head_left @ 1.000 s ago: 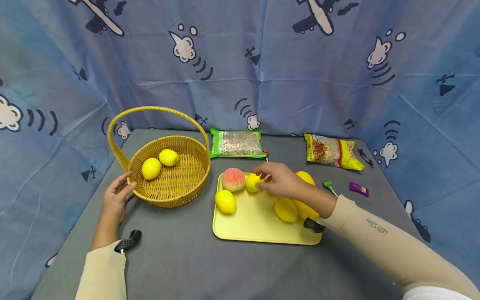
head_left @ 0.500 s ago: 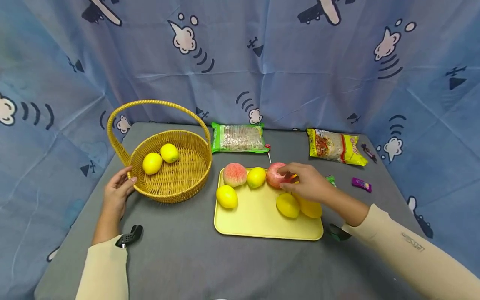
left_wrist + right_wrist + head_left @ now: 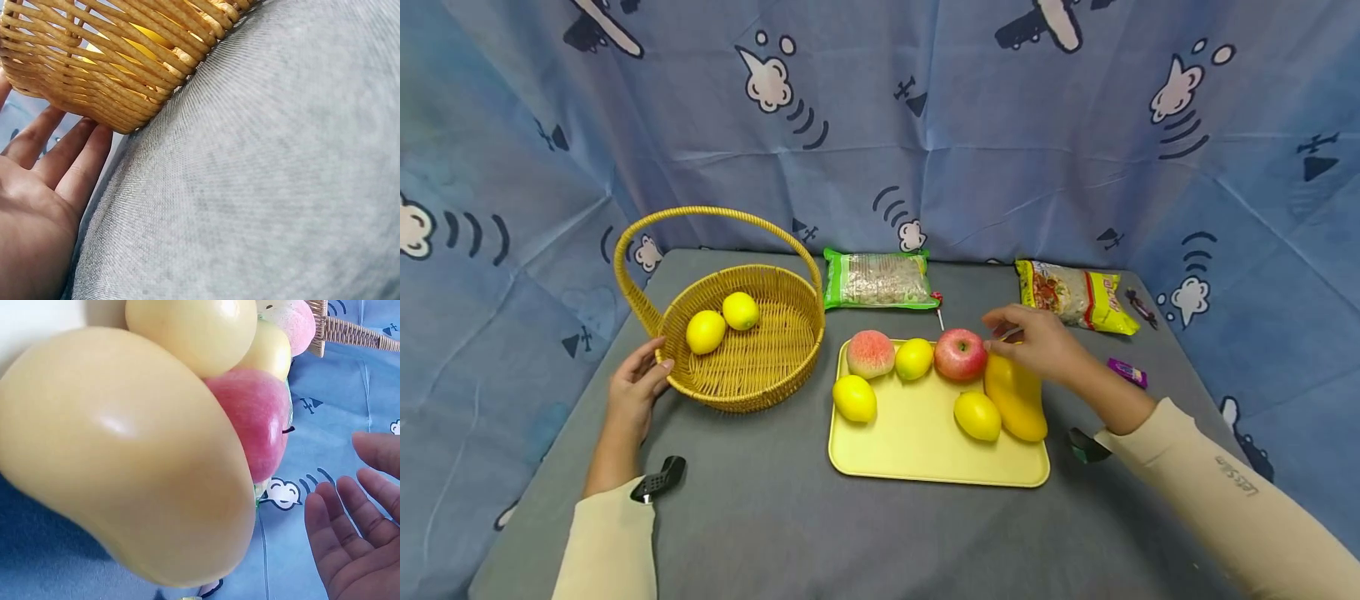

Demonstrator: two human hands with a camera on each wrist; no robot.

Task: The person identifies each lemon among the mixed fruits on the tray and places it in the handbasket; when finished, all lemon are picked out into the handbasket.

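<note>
My left hand (image 3: 634,390) touches the left side of a woven basket (image 3: 763,396), which has a tall handle. In the left wrist view its extended fingers (image 3: 84,165) rest against the basket's lower wall. Two lemons (image 3: 706,332) lie inside. My right hand (image 3: 1037,342) hovers over the far end of a yellow mango (image 3: 1017,404), just right of a red apple (image 3: 960,355). The right wrist view shows its fingers (image 3: 315,519) apart from the fruit and holding nothing. A pale yellow tray (image 3: 910,454) bears these, three lemons (image 3: 977,416) and a peach (image 3: 871,354).
Behind the tray lie a green-edged food packet (image 3: 880,280), a red lollipop (image 3: 938,307) and a yellow food packet (image 3: 1075,297). A purple-wrapped sweet (image 3: 1127,372) and a dark-wrapped sweet (image 3: 1141,308) lie right. Patterned cloth (image 3: 850,108) hangs along the back.
My right hand has moved right, from the lemon beside the peach, past the apple, to the mango's far end. The apple is uncovered. My left hand stays at the basket; the head view has shifted slightly.
</note>
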